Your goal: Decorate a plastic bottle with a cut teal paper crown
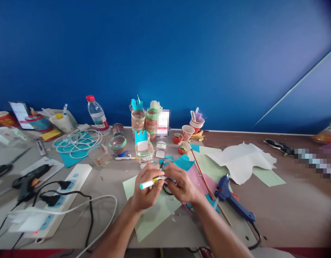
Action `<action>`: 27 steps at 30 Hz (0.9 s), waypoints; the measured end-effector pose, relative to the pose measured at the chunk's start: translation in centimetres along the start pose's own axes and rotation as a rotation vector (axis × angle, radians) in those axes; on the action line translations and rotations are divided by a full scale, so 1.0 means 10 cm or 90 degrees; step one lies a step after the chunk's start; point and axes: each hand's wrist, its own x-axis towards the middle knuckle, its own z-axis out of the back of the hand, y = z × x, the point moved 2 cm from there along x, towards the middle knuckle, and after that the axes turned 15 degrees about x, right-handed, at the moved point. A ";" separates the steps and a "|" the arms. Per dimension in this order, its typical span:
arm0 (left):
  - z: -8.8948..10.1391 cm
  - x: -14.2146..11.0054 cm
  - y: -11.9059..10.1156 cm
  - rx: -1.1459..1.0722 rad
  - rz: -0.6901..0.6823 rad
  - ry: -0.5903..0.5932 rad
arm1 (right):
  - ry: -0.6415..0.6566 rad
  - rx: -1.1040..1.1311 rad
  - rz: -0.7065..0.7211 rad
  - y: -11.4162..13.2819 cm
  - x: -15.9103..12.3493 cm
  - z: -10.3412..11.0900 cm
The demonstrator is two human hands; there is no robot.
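My left hand [147, 189] is closed around a marker [147, 184] with a white barrel, a teal end and a yellow part. The marker lies nearly level and points toward my right hand [181, 182]. Those fingers are pinched together at its far end; what they grip is hidden. Below both hands lies a pale green paper sheet [147, 224]. Just beyond them stands a cut plastic cup [144, 154] with a teal crown-shaped paper piece [141, 136]. Crumpled teal paper [184, 163] sits behind my right hand.
A blue glue gun [233, 202] lies right, beside a red stick [201, 172] and torn white paper [243, 161]. At left are a power strip [65, 200], a black glue gun [31, 181] and coiled white cable [77, 143]. A water bottle [97, 114] stands by the blue wall.
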 end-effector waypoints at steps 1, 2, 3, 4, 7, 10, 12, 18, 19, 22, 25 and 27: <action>0.01 0.01 0.00 -0.001 -0.008 -0.003 | 0.000 -0.006 -0.005 -0.01 0.00 0.01; 0.01 0.01 0.00 -0.013 -0.007 -0.006 | 0.000 -0.013 -0.012 -0.02 0.00 0.01; 0.00 0.01 0.01 -0.031 0.000 -0.006 | 0.003 -0.021 -0.019 -0.04 0.00 0.02; -0.01 0.00 0.02 -0.051 0.012 -0.004 | 0.006 -0.026 -0.028 -0.05 0.00 0.02; -0.03 -0.03 0.08 -0.104 0.077 -0.015 | 0.012 -0.030 -0.050 -0.05 0.02 0.01; -0.06 -0.06 0.15 -0.148 0.146 -0.034 | 0.020 -0.020 -0.058 -0.03 0.04 -0.02; -0.07 -0.09 0.20 -0.183 0.190 -0.042 | 0.026 -0.009 -0.067 -0.02 0.04 -0.03; -0.11 -0.14 0.29 -0.321 0.305 -0.025 | 0.025 0.033 -0.108 0.01 0.06 0.03; -0.11 -0.13 0.29 -0.343 0.319 -0.034 | 0.019 0.037 -0.118 0.01 0.06 0.04; -0.08 -0.08 0.25 -0.394 0.369 -0.073 | 0.014 0.070 -0.175 0.01 0.06 0.05; -0.06 -0.03 0.21 -0.442 0.392 -0.094 | 0.024 0.130 -0.243 0.00 0.04 0.05; -0.06 -0.02 0.20 -0.463 0.390 -0.075 | 0.037 0.157 -0.265 0.00 0.03 0.05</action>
